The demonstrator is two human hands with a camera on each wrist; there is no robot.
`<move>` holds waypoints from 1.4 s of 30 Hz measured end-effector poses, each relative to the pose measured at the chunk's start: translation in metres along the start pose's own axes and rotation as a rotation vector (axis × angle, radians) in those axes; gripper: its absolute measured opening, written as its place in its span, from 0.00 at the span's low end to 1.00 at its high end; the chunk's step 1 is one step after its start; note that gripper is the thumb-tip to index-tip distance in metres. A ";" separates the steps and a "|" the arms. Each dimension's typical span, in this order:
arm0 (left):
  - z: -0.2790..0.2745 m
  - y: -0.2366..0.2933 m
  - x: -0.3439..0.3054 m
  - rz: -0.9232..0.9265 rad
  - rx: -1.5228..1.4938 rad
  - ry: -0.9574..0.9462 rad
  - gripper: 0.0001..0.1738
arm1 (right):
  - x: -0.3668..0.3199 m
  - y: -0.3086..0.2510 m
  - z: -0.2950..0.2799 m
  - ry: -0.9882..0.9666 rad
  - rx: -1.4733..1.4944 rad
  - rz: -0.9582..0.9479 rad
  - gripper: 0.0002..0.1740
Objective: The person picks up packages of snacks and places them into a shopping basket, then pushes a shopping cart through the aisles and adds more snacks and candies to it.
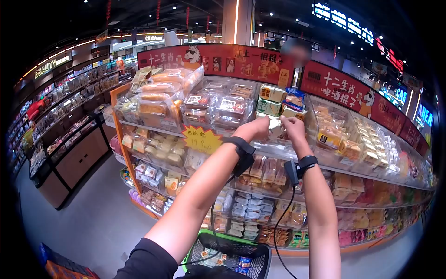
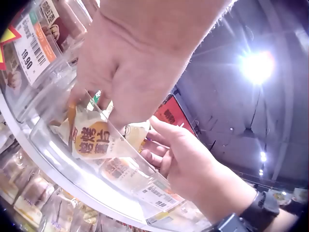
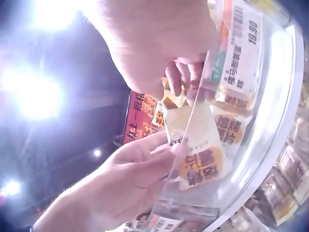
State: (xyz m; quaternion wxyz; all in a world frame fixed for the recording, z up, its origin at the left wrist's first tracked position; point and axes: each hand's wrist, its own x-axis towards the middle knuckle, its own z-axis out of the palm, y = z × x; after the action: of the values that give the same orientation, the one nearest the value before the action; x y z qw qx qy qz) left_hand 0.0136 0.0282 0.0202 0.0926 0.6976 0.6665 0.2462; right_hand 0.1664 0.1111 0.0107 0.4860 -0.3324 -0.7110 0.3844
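A cream packet (image 1: 275, 127) with an orange label is between both hands at the front of a clear shelf bin. The left hand (image 1: 260, 127) pinches it from the left, and the right hand (image 1: 293, 128) holds its right upper edge with curled fingers. In the left wrist view the packet (image 2: 94, 137) shows behind the clear bin wall, below the left hand (image 2: 130, 67), with the right hand (image 2: 188, 162) at its far corner. From the right wrist, the left thumb lies on the packet (image 3: 193, 125); the right hand's (image 3: 159, 48) fingertips are partly hidden.
Green and yellow packets (image 1: 268, 108) and a blue packet (image 1: 293, 98) stand behind the hands. Bagged bread (image 1: 160, 95) fills bins at left. A yellow star price sign (image 1: 202, 138) hangs on the shelf edge. A green-rimmed black basket (image 1: 258, 245) holding packets is below.
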 end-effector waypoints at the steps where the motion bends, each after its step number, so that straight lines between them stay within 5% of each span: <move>1: 0.003 -0.002 0.001 -0.025 0.018 -0.015 0.26 | 0.002 0.005 -0.005 0.028 -0.145 -0.066 0.19; 3: 0.004 0.000 0.002 -0.067 0.057 -0.032 0.28 | 0.008 0.010 -0.018 0.089 -0.434 -0.215 0.19; 7: -0.004 0.018 -0.010 -0.188 0.009 -0.035 0.29 | -0.001 -0.004 -0.049 -0.222 -0.815 -0.325 0.22; 10: 0.002 0.007 -0.006 -0.075 0.017 0.078 0.20 | 0.011 0.010 -0.047 -0.338 -0.789 -0.150 0.26; 17: -0.002 0.015 -0.011 -0.158 -0.188 -0.003 0.24 | 0.035 0.032 -0.035 -0.396 -0.880 0.103 0.40; 19: -0.002 0.014 -0.011 -0.042 -0.019 0.089 0.23 | 0.026 0.018 -0.035 -0.392 -0.904 0.119 0.41; 25: 0.002 0.018 0.007 -0.172 0.172 0.030 0.18 | 0.035 0.019 -0.030 -0.512 -1.060 0.182 0.41; 27: 0.004 0.024 -0.003 -0.048 0.281 0.199 0.22 | 0.041 0.034 -0.026 -0.451 -1.126 0.122 0.44; 30: -0.007 0.025 0.001 -0.094 0.169 -0.028 0.26 | 0.023 0.011 -0.027 -0.414 -1.054 0.158 0.45; 33: -0.008 0.035 -0.009 -0.223 0.175 0.053 0.26 | 0.015 0.005 -0.024 -0.345 -1.082 0.136 0.43; 35: 0.012 -0.005 0.024 -0.017 0.414 0.000 0.24 | 0.011 0.005 -0.024 -0.237 -1.085 0.030 0.41; 37: -0.020 0.045 -0.015 -0.123 0.393 -0.059 0.21 | 0.014 0.005 -0.026 -0.232 -0.975 0.070 0.41; 40: 0.000 0.025 -0.004 0.083 0.683 0.181 0.19 | 0.006 0.014 -0.032 0.046 -0.727 -0.204 0.34; 42: 0.015 0.006 0.005 0.095 0.575 0.274 0.17 | -0.006 -0.001 -0.032 0.090 -0.595 -0.234 0.31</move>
State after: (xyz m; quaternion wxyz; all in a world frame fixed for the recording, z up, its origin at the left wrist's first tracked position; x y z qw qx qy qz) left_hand 0.0260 0.0354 0.0116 -0.2105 0.6858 0.6817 0.1435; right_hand 0.1983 0.1126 0.0165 0.4393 -0.3927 -0.8034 0.0860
